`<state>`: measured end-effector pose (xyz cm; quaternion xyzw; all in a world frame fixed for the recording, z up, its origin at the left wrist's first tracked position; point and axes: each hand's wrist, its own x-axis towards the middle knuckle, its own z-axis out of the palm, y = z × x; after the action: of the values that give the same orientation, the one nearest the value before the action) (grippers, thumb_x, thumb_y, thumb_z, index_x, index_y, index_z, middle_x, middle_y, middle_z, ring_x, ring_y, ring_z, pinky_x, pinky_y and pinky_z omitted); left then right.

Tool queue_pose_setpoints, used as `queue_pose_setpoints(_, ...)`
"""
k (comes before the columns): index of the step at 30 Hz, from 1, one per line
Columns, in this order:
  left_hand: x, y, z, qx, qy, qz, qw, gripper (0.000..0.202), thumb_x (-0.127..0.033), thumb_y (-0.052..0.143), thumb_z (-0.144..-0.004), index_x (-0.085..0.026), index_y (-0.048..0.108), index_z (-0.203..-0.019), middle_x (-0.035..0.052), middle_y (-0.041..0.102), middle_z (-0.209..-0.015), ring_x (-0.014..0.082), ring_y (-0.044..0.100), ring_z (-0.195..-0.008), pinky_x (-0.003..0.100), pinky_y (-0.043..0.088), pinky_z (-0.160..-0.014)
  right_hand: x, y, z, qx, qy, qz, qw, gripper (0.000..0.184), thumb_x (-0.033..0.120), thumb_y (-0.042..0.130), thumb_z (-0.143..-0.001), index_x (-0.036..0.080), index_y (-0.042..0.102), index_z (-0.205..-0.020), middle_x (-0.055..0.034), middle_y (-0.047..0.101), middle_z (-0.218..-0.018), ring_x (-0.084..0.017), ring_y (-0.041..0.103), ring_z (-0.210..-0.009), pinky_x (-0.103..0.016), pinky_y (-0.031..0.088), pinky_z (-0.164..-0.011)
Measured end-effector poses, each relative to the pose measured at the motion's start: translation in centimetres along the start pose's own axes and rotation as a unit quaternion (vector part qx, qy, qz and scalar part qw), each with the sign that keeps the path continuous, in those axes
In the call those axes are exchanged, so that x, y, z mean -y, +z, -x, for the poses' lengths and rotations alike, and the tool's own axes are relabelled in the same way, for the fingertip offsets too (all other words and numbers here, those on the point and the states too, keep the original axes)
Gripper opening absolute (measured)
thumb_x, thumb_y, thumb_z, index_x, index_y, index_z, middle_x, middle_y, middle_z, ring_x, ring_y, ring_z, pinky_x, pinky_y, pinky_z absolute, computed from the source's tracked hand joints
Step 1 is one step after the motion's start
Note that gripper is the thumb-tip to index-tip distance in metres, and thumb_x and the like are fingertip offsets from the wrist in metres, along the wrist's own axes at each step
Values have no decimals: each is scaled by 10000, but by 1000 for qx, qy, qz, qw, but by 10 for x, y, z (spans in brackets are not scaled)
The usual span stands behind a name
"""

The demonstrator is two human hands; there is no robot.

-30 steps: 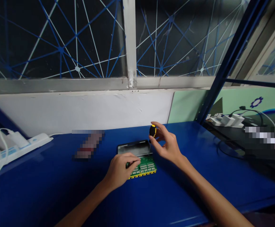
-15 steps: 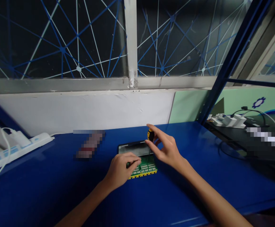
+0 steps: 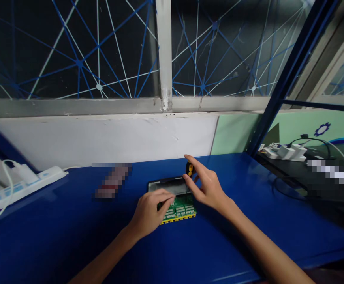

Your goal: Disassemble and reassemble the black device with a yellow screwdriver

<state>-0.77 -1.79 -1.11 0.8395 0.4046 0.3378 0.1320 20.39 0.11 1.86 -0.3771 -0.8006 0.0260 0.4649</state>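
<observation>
A green circuit board [image 3: 185,210] with rows of pale parts and a yellow front edge lies on the blue table. Behind it, touching or very close, is a black-rimmed grey tray-like case [image 3: 166,186]. My right hand [image 3: 209,185] grips the black and yellow handle of a screwdriver [image 3: 190,169], index finger on its top end. Its shaft points straight down to the board's back right part, where the tip is hard to see. Over the board's left part rests my left hand [image 3: 151,211], thumb and fingers pinched together. Whatever they hold is hidden.
A white power strip [image 3: 46,175] with a plug and cable lies at the table's left. A blurred-out flat object [image 3: 114,181] is behind my left hand. A blue rack post [image 3: 274,106] rises at right, beside a dark surface with white adapters [image 3: 292,152] and cables.
The screwdriver handle has turned about its axis, its yellow patch now facing more to the right. My right fingers have shifted slightly on it. My left hand has barely moved.
</observation>
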Motion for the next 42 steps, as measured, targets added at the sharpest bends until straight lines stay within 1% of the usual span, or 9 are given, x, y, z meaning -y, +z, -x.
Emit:
queue_pose_setpoints(2, 0, 0, 0, -1, -4, -5, 1000, 231, -211, 517, -929, -214, 736, -1005, 26, 726, -911, 121, 599, -613, 215, 468, -576, 0, 1, 0, -2, 5, -4, 1000, 554, 260, 449, -923, 252, 290, -1454, -89, 620, -1053, -168, 592, -682, -331, 517, -637)
queue_pose_setpoints(7, 1, 0, 0, -3, -10, -11, 1000, 248, -222, 500, -937, -208, 725, -1040, 28, 728, -926, 122, 595, -600, 221, 460, -565, -1, 2, 0, -9, 11, 19, 1000, 541, 311, 504, -908, 228, 348, -1419, -50, 618, -859, -171, 576, -651, -331, 503, -631)
queue_pose_setpoints(12, 3, 1, 0, -8, 5, -4, 1000, 215, -233, 536, -924, -217, 745, -972, 20, 731, -878, 124, 602, -607, 232, 477, -592, -1, 0, 0, 9, 18, 4, 1000, 571, 268, 440, -925, 234, 258, -1465, -68, 622, -958, -169, 587, -672, -324, 503, -628)
queue_pose_setpoints(17, 4, 0, -1, -19, 17, 6, 1000, 192, -231, 564, -912, -215, 755, -898, 16, 731, -837, 125, 613, -618, 235, 486, -609, -4, 1, -1, -6, 10, 8, 1000, 537, 297, 488, -923, 241, 327, -1432, -52, 626, -860, -171, 583, -646, -321, 495, -624)
queue_pose_setpoints(20, 3, -1, -1, -19, 18, 5, 1000, 206, -235, 551, -920, -209, 752, -882, 18, 728, -828, 127, 614, -623, 233, 479, -600, -4, 1, -1, -4, 12, 11, 1000, 556, 294, 487, -925, 240, 304, -1448, -64, 639, -906, -171, 597, -663, -322, 500, -631)
queue_pose_setpoints(29, -2, -5, -1, -32, 14, -1, 999, 247, -217, 479, -949, -188, 724, -933, 25, 718, -845, 139, 643, -697, 214, 453, -568, -6, 1, 1, -12, -4, -6, 1000, 534, 277, 501, -929, 210, 337, -1433, -42, 613, -858, -140, 584, -639, -296, 501, -626)
queue_pose_setpoints(34, -3, -12, -4, -48, 20, 5, 999, 244, -231, 481, -946, -181, 720, -953, 36, 724, -880, 151, 658, -740, 218, 468, -565, -5, 0, 0, -1, 2, -25, 1000, 558, 242, 464, -933, 213, 290, -1462, -46, 618, -878, -138, 585, -636, -293, 504, -625)
queue_pose_setpoints(39, 0, -15, -7, -64, 20, -7, 998, 247, -242, 492, -936, -181, 729, -976, 53, 728, -920, 163, 668, -778, 223, 483, -551, -8, 3, 0, -24, -4, -1, 1000, 520, 294, 511, -920, 210, 368, -1413, -36, 598, -837, -148, 575, -651, -299, 505, -633)
queue_pose_setpoints(42, 1, -16, -8, -66, 26, -11, 997, 245, -238, 501, -929, -188, 736, -969, 53, 732, -913, 159, 668, -767, 228, 490, -545, -8, 2, 0, -6, -1, -17, 1000, 545, 262, 462, -927, 206, 306, -1445, -53, 617, -906, -151, 589, -671, -301, 511, -632)
